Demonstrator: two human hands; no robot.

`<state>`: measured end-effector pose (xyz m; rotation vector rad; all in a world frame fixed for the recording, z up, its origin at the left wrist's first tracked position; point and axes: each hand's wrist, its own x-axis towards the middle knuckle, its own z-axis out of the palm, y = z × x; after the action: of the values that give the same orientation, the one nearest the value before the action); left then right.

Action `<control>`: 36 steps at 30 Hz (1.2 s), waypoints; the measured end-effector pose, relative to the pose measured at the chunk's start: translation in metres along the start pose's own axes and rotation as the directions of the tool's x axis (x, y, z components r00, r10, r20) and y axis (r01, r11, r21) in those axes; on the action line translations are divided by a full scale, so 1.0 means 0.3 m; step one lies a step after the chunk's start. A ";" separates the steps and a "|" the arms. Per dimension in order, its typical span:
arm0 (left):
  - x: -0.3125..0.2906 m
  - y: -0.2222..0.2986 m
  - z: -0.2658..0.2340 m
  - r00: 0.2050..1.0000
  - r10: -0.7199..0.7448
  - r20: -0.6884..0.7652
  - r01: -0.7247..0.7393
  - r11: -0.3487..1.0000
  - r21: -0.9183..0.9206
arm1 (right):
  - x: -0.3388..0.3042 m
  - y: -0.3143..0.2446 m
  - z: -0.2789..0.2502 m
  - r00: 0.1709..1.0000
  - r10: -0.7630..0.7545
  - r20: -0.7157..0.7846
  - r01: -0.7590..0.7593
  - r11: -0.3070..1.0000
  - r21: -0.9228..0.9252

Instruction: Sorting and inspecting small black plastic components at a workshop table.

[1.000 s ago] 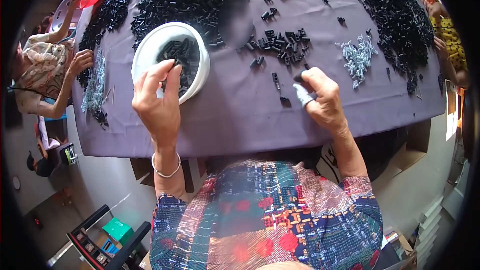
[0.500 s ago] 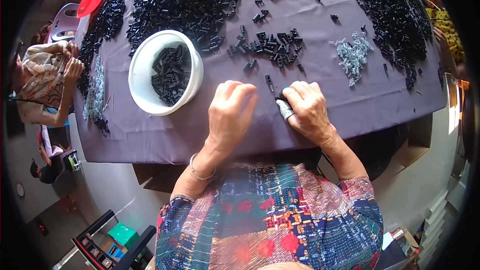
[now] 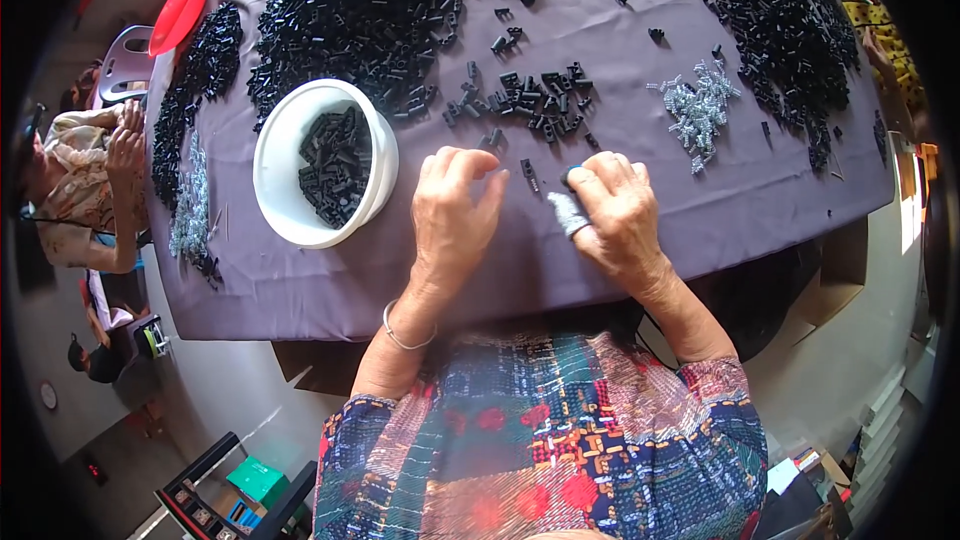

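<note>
"Across the bench [image 3: 290, 295], what is distributed?"

"A heap of black pieces [image 3: 340, 20]; at left, a white tub [image 3: 277, 175] holding similar pieces [image 3: 335, 165]; at centre, a smaller cluster [image 3: 548, 123]."

"And the grip?"

"Left hand [image 3: 455, 220]: thumb and fingers parted. Right hand [image 3: 615, 225]: curled; whether it grips anything cannot be told. Between them lies one slender black piece [image 3: 530, 175]."

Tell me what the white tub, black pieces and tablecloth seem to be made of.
White tub: probably smooth plastic; thick rounded rim, soft sheen.
Black pieces: likely moulded plastic, semi-glossy; small highlights on similar shapes, though coated metal can't be ruled out.
Tablecloth: apparently fabric, mostly matte; soft creases and wrinkles.
</note>
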<state>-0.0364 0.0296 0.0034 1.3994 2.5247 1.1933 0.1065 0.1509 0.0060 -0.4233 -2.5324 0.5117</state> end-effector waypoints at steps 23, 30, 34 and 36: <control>0.047 -0.024 -0.022 0.929 0.146 0.341 -0.127 0.989 -0.077 | 0.009 0.029 -0.040 0.998 -0.045 -0.039 0.046 0.999 0.022; -0.031 -0.037 -0.023 0.966 0.184 0.180 -0.179 0.983 -0.043 | 0.000 -0.001 -0.019 0.995 -0.101 -0.023 0.102 0.994 0.050; -0.031 -0.048 -0.026 0.967 0.181 0.181 -0.169 0.983 -0.077 | 0.000 -0.014 -0.015 0.991 -0.131 -0.023 0.132 0.990 0.050; -0.034 -0.048 -0.028 0.967 0.172 0.190 -0.155 0.983 -0.098 | -0.003 -0.017 -0.016 0.991 -0.132 -0.013 0.133 0.989 0.063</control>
<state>-0.0437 0.0126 -0.0030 1.6431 2.2398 1.1031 0.1089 0.1473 0.0116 -0.2313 -2.5073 0.5371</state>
